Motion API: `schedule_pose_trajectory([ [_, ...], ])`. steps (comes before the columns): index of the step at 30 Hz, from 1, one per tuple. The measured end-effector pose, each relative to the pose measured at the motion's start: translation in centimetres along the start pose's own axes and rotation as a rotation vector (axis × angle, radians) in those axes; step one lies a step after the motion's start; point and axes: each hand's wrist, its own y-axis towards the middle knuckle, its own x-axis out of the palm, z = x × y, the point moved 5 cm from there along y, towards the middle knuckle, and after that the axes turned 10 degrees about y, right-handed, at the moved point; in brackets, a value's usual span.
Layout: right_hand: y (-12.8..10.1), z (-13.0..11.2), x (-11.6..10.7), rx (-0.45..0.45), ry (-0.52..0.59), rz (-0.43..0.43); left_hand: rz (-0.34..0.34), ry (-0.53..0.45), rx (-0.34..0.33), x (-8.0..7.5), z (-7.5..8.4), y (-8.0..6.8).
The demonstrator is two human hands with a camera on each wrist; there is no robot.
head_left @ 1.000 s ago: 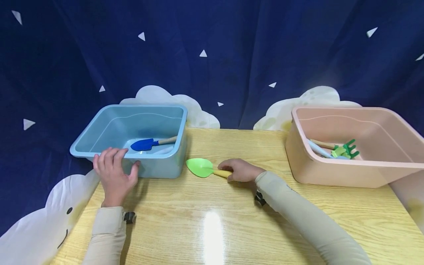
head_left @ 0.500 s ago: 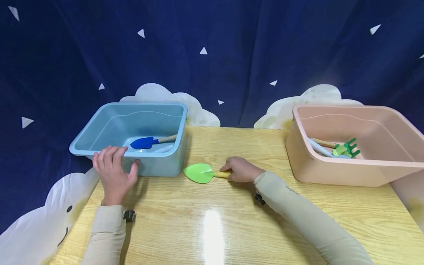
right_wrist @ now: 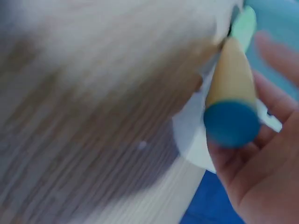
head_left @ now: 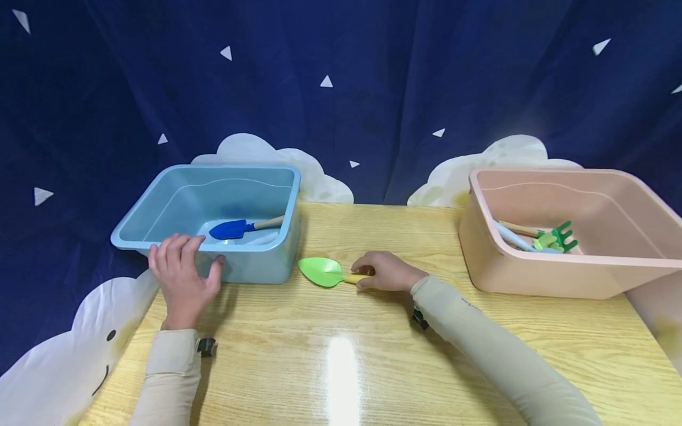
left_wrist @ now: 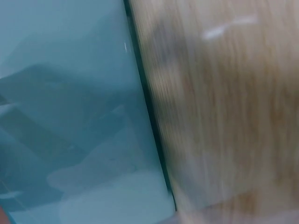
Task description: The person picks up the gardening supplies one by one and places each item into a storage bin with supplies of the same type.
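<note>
My right hand (head_left: 389, 271) holds the yellow wooden handle of a garden trowel (head_left: 322, 271) with a light green, leaf-shaped blade. The blade points left, low over the table beside the blue bin. In the right wrist view the handle's blue butt end (right_wrist: 232, 123) faces the camera, with fingers curled beside it. At the blue bin (head_left: 256, 264), my left hand (head_left: 183, 278) hooks its fingers over the front rim, thumb against the outer wall. Only the bin's wall (left_wrist: 79, 116) and the tabletop fill most of the left wrist view.
Inside the blue bin lies a blue trowel (head_left: 229, 229) with a wooden handle. A pink bin (head_left: 554, 278) on the right contains a green hand rake (head_left: 563, 238) and other tools. Behind the wooden table (head_left: 277, 355) hangs a dark blue curtain (head_left: 373, 71).
The trowel's blade swung toward me, then back away, as my right hand shifted slightly on the handle. My left hand has stayed at the bin's rim.
</note>
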Motion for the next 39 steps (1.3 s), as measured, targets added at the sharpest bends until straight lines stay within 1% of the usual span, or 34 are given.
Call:
schedule_pose_trajectory([
  [2,0.1,0.4,-0.3,0.028,0.116,-0.020,-0.006,0.004,0.003,0.0,0.0,0.0],
  [5,-0.1,0.9,-0.6,0.065,0.263,-0.052,-0.019,0.012,0.008,0.0,0.0,-0.1],
  [7,-0.3,1.1,-0.6,0.080,0.342,-0.083,-0.016,0.015,0.014,0.1,0.0,-0.1],
  [9,-0.4,0.9,-0.3,0.066,0.373,-0.120,-0.009,0.010,0.014,0.1,0.0,-0.1],
  [11,-0.5,0.6,-0.1,0.035,0.353,-0.144,-0.001,0.007,0.012,0.0,-0.1,0.0],
  [12,-0.6,0.5,0.0,0.017,0.326,-0.148,0.001,0.005,0.012,0.0,-0.1,0.0],
  [16,-0.8,-0.1,0.1,-0.061,0.177,-0.117,-0.009,0.004,0.014,0.1,-0.1,0.1],
  [23,-1.0,-0.5,0.0,-0.117,0.055,-0.104,-0.019,0.004,0.017,0.2,-0.1,0.0],
  [28,-1.0,-0.9,0.0,-0.160,0.021,-0.093,-0.026,0.010,0.011,0.1,-0.3,0.0],
  [31,-1.0,-1.1,0.0,-0.168,0.010,-0.078,-0.029,0.012,0.010,0.1,-0.2,0.0],
  [39,-1.2,-0.7,0.4,-0.107,0.013,-0.078,-0.036,0.007,0.004,0.0,-0.2,0.1],
])
